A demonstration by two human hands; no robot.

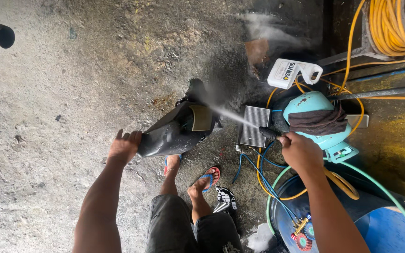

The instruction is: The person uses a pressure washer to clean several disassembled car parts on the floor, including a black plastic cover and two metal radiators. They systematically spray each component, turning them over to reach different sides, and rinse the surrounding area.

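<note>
Head camera looks steeply down, close over wet concrete floor.

Glossy black panel, yellow hose

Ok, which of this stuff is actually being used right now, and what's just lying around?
In use:
left hand holding black plastic cover
right hand on spray nozzle

Lying about:
white jug
pleated filter
teal tank
yellow hose coil

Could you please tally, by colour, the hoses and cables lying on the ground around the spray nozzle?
Yellow hoses: 1 coiled bundle, plus loose runs I cannot separate
Blue cables: several thin strands, too tangled to count
Green hose: 1
Total: 3 colours
</note>
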